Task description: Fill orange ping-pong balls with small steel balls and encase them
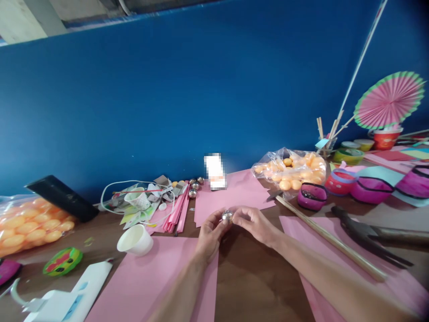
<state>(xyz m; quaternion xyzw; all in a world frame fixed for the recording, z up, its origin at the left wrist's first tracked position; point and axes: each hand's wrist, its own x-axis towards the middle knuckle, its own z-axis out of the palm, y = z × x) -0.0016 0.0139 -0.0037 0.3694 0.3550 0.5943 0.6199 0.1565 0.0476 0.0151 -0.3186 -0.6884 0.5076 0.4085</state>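
A small shiny silver ball is gripped between the thumb and fingers of my left hand, above the brown table. My right hand comes in from the right, its thumb and fingertips drawn together at the ball's right side. Whether a small thing sits in that pinch is too fine to see. Several similar silver balls lie farther back, left of a pink paper sheet. Another pink sheet lies under and beside my left forearm.
A white paper cup lies tipped at left, near a power strip. Bags of orange balls stand on both sides. At right are a hammer, a wooden stick and purple pouches. A blue wall closes the back.
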